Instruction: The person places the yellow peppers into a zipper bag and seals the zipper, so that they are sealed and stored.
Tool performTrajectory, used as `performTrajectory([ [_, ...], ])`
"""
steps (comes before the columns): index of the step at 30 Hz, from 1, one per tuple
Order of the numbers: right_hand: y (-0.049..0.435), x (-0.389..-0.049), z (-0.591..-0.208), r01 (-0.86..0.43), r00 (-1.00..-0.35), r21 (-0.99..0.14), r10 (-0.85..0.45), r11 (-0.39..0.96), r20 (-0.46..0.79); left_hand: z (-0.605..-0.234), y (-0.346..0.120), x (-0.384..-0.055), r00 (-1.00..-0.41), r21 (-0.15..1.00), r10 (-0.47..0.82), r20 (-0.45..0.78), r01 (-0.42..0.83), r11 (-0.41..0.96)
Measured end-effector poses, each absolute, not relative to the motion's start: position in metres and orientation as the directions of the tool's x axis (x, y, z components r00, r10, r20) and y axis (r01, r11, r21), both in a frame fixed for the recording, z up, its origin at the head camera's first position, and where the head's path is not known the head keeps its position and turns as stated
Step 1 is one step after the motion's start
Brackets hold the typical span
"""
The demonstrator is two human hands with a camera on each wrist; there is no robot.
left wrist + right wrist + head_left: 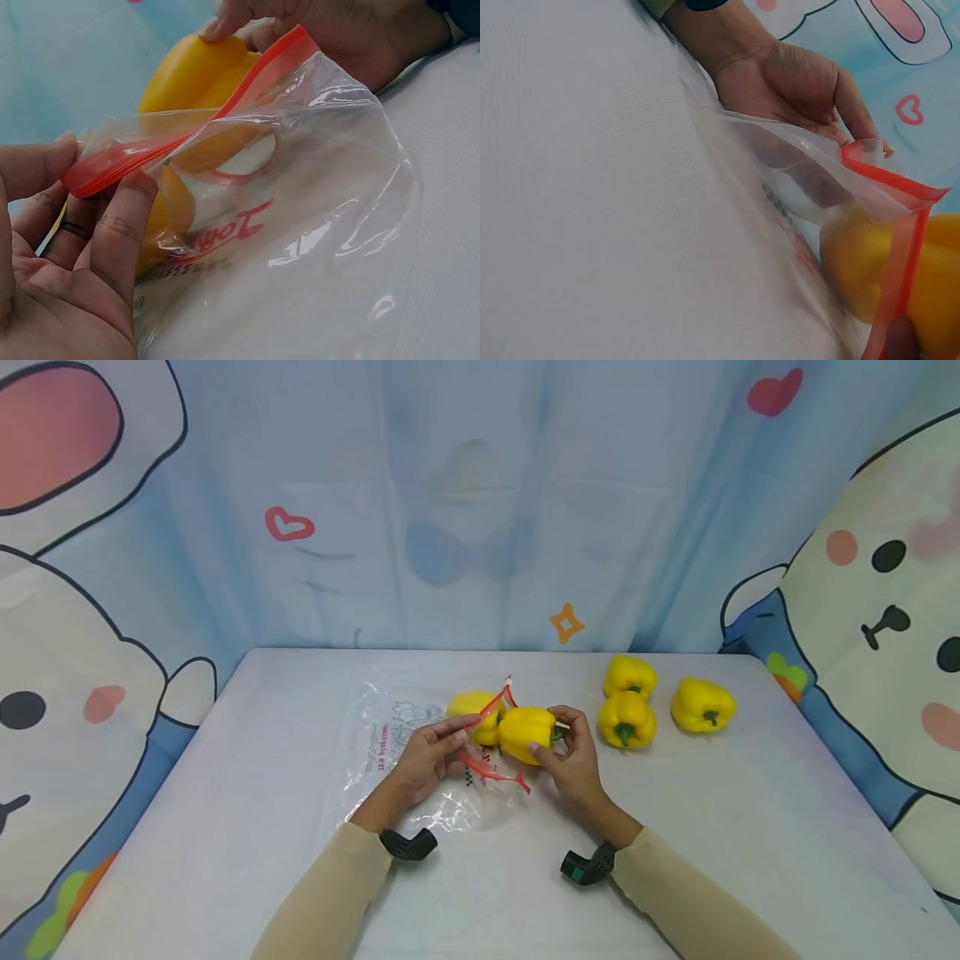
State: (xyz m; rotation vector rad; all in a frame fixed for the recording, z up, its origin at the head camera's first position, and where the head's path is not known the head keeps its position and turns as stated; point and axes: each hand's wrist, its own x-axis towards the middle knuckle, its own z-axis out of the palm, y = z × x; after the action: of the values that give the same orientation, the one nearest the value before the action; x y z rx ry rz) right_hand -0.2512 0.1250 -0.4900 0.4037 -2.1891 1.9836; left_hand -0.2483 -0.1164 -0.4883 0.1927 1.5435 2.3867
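My left hand point(426, 762) pinches the red zip edge point(124, 163) of a clear zip bag point(450, 810), which lies spread on the table with its mouth held apart. With fingers at the stem end and thumb at the front, my right hand point(576, 770) holds a yellow bell pepper point(523, 732) at that mouth. The left wrist view shows this pepper point(180, 79) partly behind the plastic. Just behind and left of it sits a second yellow bell pepper point(467, 703), crossed by the red edge; whether it is fully inside I cannot tell.
On the right of the white table point(750, 843) are three more yellow bell peppers: one at the back point(630, 674), one in front of it point(627, 720), and one lying farther right point(703, 704). A printed blue curtain point(465, 568) hangs behind the table.
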Motion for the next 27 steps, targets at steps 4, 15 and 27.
performTrajectory([
  [4, 0.1246, -0.2518, -0.4907, -0.310, -0.947, -0.946, -0.117, 0.090, 0.299, -0.4882, -0.1161, -0.2481, -0.948, 0.908, 0.314, -0.049, -0.173, -0.381],
  [15, 0.1206, -0.2497, -0.4922, -0.293, -0.944, -0.945, -0.200, 0.145, 0.263, -0.4901, -0.1167, -0.2476, -0.940, 0.899, 0.340, -0.033, -0.177, -0.400],
  [27, 0.1229, -0.2498, -0.4928, -0.268, -0.940, -0.937, -0.273, 0.224, 0.204, -0.4883, -0.1151, -0.2470, -0.936, 0.897, 0.350, -0.026, -0.176, -0.406],
])
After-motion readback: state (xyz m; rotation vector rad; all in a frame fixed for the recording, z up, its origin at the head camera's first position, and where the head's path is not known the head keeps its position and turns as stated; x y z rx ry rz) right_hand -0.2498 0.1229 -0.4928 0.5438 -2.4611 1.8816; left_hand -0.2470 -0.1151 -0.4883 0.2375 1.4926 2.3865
